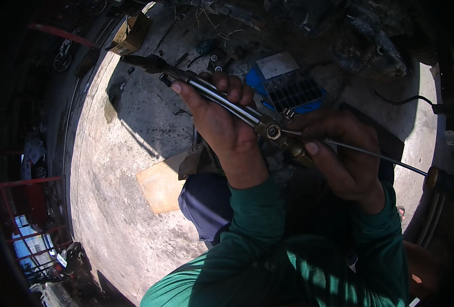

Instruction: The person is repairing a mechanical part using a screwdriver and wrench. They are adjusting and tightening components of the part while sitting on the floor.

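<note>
My left hand [222, 123] is closed round a long metal tool [222, 99] with a chrome tubular body, a dark tapered end at upper left and a brass fitting [274, 131] at lower right. My right hand [347, 158] is closed on a thin metal rod [391, 158] near that fitting. The rod crosses behind my fingers and ends in a round brown handle [433, 176] at the right; its other end is at the fitting.
A blue parts case [293, 89] with dark compartments sits on the concrete floor [109, 215] ahead. A cardboard box [129, 36], loose tools, greasy metal parts [375, 46] and a tan board [157, 187] lie around. Red metal railings [27, 181] are at left.
</note>
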The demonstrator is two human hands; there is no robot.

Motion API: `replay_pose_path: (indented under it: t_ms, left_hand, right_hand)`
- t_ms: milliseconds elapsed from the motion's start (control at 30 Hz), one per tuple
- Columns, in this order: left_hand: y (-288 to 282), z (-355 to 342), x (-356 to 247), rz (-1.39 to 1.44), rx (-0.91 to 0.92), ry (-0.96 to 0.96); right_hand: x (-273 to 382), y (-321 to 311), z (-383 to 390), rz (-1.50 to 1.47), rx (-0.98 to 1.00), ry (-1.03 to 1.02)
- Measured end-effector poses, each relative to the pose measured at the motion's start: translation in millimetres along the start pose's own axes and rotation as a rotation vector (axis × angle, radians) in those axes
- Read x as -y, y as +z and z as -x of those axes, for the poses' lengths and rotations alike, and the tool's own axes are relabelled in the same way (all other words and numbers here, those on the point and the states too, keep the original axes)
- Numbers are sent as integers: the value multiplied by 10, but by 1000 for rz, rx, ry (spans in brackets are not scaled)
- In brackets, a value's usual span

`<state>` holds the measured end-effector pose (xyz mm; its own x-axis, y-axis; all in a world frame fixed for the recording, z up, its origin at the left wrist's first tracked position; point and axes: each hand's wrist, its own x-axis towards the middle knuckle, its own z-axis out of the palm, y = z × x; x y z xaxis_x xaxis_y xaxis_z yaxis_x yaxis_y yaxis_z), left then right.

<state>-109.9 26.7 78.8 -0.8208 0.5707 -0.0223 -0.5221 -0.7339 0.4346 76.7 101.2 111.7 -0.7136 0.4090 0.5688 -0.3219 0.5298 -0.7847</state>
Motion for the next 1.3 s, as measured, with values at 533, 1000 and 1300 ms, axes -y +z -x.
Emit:
replay_pose_path:
  t_ms: [533,1000,1300]
  left_hand:
    - [101,69,88,-214,33,-39]
    - [50,41,136,-196,43,-82]
    - [40,25,134,-170,32,-93]
  right_hand:
    - [1,69,17,93,-14,101]
    - [-19,-16,-42,139,104,140]
    - [-9,40,-31,76,40,164]
